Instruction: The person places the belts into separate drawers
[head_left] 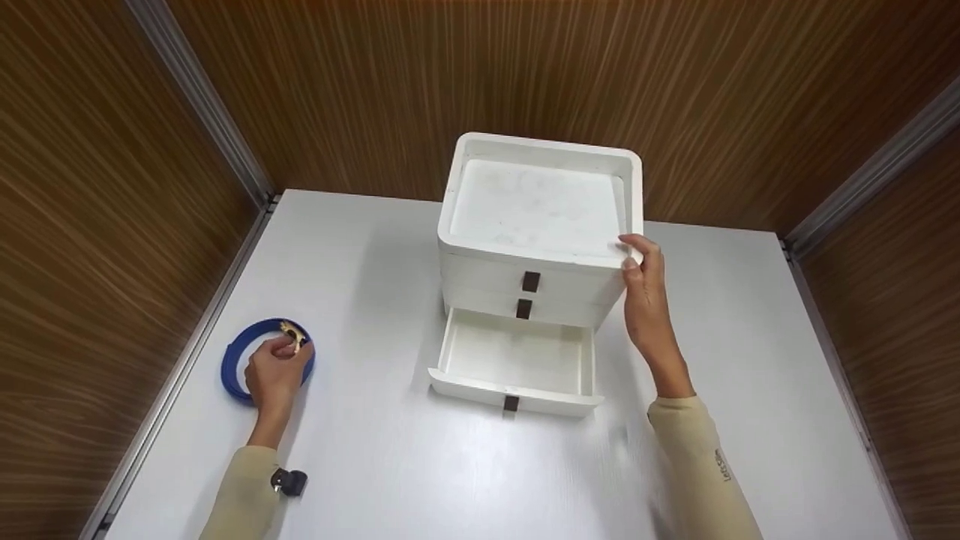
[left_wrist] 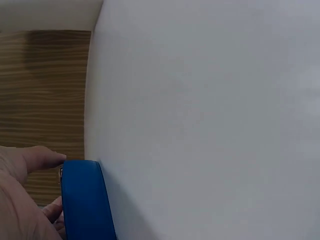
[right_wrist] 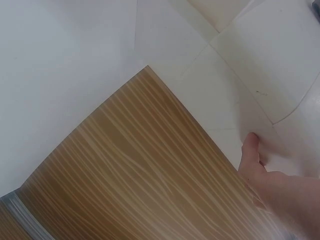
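A coiled blue belt [head_left: 231, 364] with a gold buckle [head_left: 288, 328] is at the left of the table. My left hand [head_left: 275, 369] reaches over the coil and pinches it at the buckle side. In the left wrist view the belt's broad blue side [left_wrist: 87, 200] faces the camera, thumb and fingers at its edge. Toward the back stands a white drawer unit [head_left: 480, 274], its bottom drawer [head_left: 480, 388] pulled out with nothing inside. My right hand [head_left: 646, 304] grips the unit's front right top corner, fingers over the rim and thumb outside.
The white table [head_left: 375, 465] is bounded by wood-grain panels [head_left: 360, 82] at the back and both sides, with metal posts at the corners. Two upper drawers with dark pull tabs [head_left: 531, 281] are closed. A shallow tray top [head_left: 536, 202] caps the unit.
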